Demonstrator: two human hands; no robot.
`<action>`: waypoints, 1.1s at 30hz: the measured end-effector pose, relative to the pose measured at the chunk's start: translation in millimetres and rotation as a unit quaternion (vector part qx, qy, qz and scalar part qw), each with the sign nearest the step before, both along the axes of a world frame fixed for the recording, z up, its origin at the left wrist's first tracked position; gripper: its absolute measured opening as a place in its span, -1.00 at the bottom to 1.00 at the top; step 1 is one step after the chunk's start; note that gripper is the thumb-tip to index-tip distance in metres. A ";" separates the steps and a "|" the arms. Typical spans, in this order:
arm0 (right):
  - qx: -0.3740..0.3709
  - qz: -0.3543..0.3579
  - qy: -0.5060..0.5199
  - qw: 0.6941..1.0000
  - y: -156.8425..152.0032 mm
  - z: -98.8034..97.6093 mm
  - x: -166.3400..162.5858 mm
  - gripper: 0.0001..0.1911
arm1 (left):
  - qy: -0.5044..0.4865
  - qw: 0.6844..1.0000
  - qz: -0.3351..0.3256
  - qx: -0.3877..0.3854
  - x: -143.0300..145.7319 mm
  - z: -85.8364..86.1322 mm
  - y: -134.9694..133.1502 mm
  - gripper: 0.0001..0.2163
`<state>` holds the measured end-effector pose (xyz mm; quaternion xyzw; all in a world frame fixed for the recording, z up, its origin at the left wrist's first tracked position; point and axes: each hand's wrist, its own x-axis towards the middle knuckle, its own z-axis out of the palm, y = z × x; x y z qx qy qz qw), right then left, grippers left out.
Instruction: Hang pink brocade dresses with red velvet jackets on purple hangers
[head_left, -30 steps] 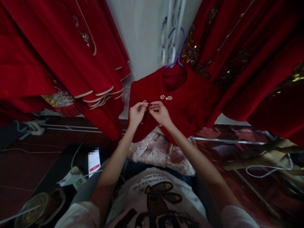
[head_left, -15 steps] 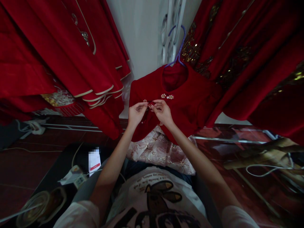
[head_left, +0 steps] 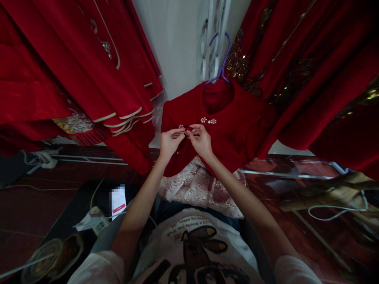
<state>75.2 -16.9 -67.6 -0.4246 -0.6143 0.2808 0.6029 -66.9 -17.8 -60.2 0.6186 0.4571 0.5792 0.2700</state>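
Fingers of left hand, right hand pinching red jacket at front edge; purple hanger apparently steadying cloth.

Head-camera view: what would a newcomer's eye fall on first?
Probably the red jacket at the center, on a purple hanger, with the left hand and right hand pinching at its front. Other red garments crowd both sides, and gold trim glints at upper right.

Hands: two, left hand and right hand. Buttoned red jacket: one. Purple hanger: one. Flower ornaments below neckline: two clear. Printed shirt: one. Straw: one. Other red garments: several, overlapping, uncountable.
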 end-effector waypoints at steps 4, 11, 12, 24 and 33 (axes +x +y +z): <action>0.018 -0.015 -0.020 1.000 -1.3 0.9 -1.2 -0.77 | 0.021 1.000 -0.001 -0.004 -2.6 3.5 4.1 -0.78; 0.044 -0.043 -0.079 0.995 -1.5 1.1 -0.8 -0.84 | 0.146 0.989 -0.006 -0.009 -4.0 18.7 6.6 -0.84; 0.045 -0.044 -0.082 0.995 -1.4 1.0 -0.9 -0.84 | 0.157 0.987 -0.006 -0.010 -4.3 21.0 6.3 -0.84; 0.030 -0.003 -0.118 0.993 -4.3 7.5 8.9 -0.81 | 0.173 0.984 0.001 -0.029 -14.2 24.3 13.3 -0.86; -0.069 0.049 -0.257 0.963 -57.6 -2.9 80.9 -0.86 | 0.100 0.982 -0.060 -0.146 -32.1 -49.7 -33.6 -0.86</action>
